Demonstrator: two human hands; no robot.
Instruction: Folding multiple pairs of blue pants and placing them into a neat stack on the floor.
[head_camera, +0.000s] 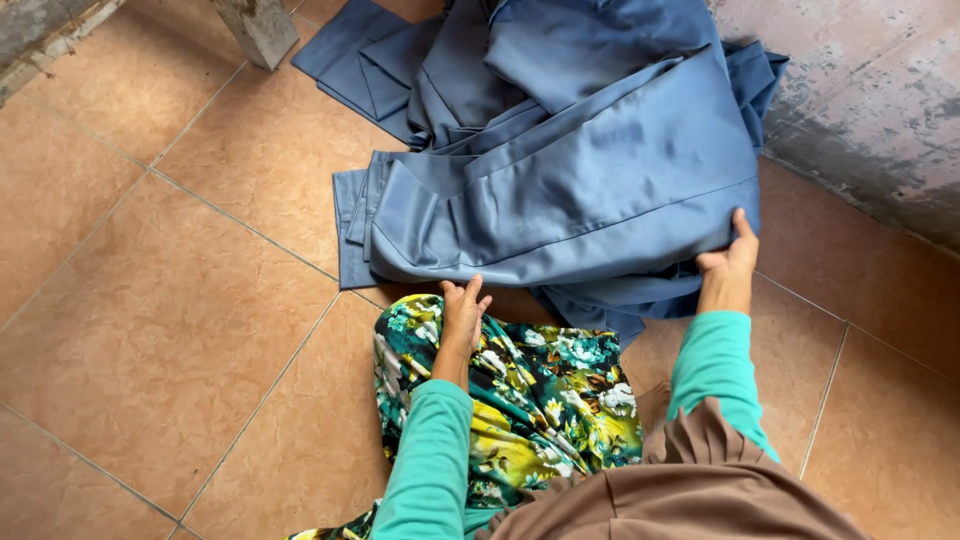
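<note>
A large blue cloth (570, 170) lies folded in loose layers on the tiled floor, reaching up to the top edge of the view. My right hand (728, 262) grips its lower right edge, thumb on top. My left hand (464, 312) touches the cloth's lower edge just above my knee, fingers slightly curled; whether it pinches the cloth is unclear. Both arms wear teal sleeves. A green and yellow floral garment (520, 390) covers my legs below the cloth.
Orange-brown floor tiles (170, 300) spread to the left. A stained concrete wall (870, 110) rises at the right. A grey post base (258, 30) stands at top left. Brown fabric (680, 490) hangs at the bottom.
</note>
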